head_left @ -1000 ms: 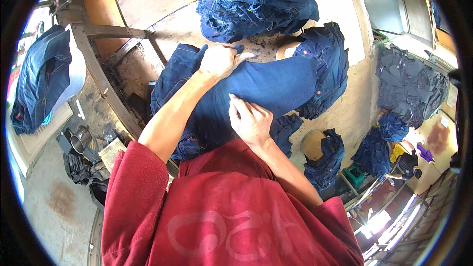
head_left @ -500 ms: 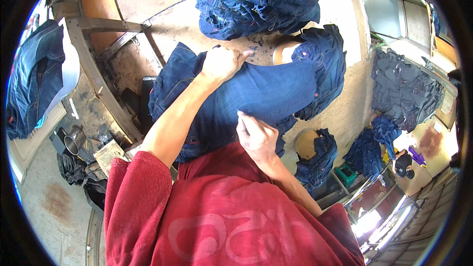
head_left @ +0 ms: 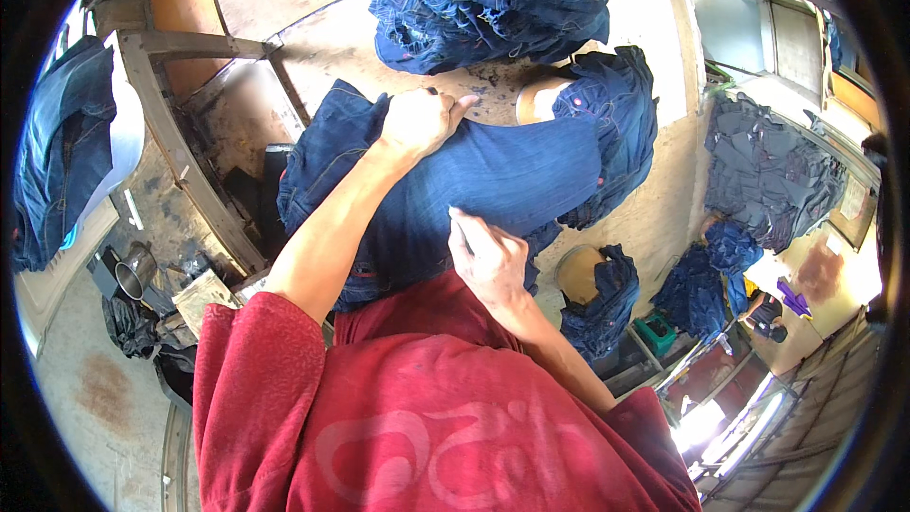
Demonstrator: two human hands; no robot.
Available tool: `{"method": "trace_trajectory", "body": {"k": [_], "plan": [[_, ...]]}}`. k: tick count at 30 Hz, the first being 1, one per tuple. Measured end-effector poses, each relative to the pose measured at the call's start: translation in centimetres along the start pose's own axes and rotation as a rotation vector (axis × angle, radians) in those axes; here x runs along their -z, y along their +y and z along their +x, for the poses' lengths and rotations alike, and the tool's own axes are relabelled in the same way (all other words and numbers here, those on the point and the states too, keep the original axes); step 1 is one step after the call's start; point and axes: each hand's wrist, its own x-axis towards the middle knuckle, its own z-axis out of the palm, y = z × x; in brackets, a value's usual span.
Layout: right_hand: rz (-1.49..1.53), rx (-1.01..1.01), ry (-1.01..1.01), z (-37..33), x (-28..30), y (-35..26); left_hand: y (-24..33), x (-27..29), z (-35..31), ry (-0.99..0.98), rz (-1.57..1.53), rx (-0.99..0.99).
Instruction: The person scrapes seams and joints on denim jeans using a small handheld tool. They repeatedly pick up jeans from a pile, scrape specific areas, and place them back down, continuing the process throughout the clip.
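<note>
Fingers of the left hand (head_left: 417, 123) were curled at the far edge of the blue jeans (head_left: 512, 171); whether they pinched the cloth could not be told. Those of the right hand (head_left: 491, 258) were bent inward at the jeans' near part, thumb and forefinger close together; anything between them was not discernible. The jeans lay between the person's red shirt (head_left: 464, 398) and a denim stack (head_left: 493, 5). Bunched denim (head_left: 627, 133) adjoined the jeans' right end; well to their right lay a dark grey garment pile (head_left: 773, 171).
</note>
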Motion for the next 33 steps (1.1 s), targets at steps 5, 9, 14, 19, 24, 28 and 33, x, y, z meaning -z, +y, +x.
{"method": "trace_trajectory", "body": {"k": [5,9,14,19,24,28,33], "plan": [[-0.187,0.041,-0.141,0.7,-0.3,0.6,0.1,0.1,0.2,-0.037,-0.049,0.067],[-0.161,-0.015,-0.207,-0.2,1.1,0.1,0.3,0.4,0.0,-0.122,-0.032,0.101],[-0.054,0.011,-0.083,0.8,0.0,0.9,0.0,0.0,-0.1,-0.07,-0.014,0.066],[-0.165,0.062,-0.19,0.6,0.6,1.0,-0.1,-0.3,-0.3,-0.005,0.045,-0.001],[-0.102,0.02,-0.184,0.4,1.1,0.8,0.0,-0.2,-0.3,-0.048,0.034,0.014],[-0.105,0.043,-0.114,0.6,0.2,1.1,-0.1,-0.3,-0.4,-0.043,0.033,0.021],[-0.145,0.025,-0.147,-0.2,0.3,1.2,-0.1,-0.2,-0.2,-0.074,0.024,0.038]]}}
